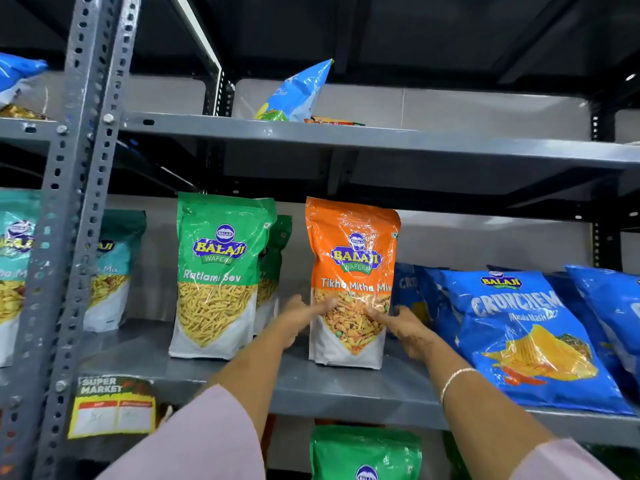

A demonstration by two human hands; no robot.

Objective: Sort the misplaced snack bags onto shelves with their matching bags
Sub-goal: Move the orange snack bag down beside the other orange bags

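Note:
An orange Tikha Mitha Mix bag [352, 271] stands upright on the middle grey shelf [298, 386]. My left hand [299, 315] presses its left side and my right hand [407, 327] its right side, fingers on the bag's front. To its left stands a green Ratlami Sev bag [216, 271] with a darker green bag [275, 268] behind it. Blue Crunchem bags [530, 334] lean at the right. Teal mix bags [110, 268] stand at the far left.
A perforated grey upright post [72, 202] runs down the left. The upper shelf [346, 136] holds a light blue bag [298, 93]. A green bag [365, 455] sits on the shelf below. A Super Market price tag [112, 407] hangs at the lower left.

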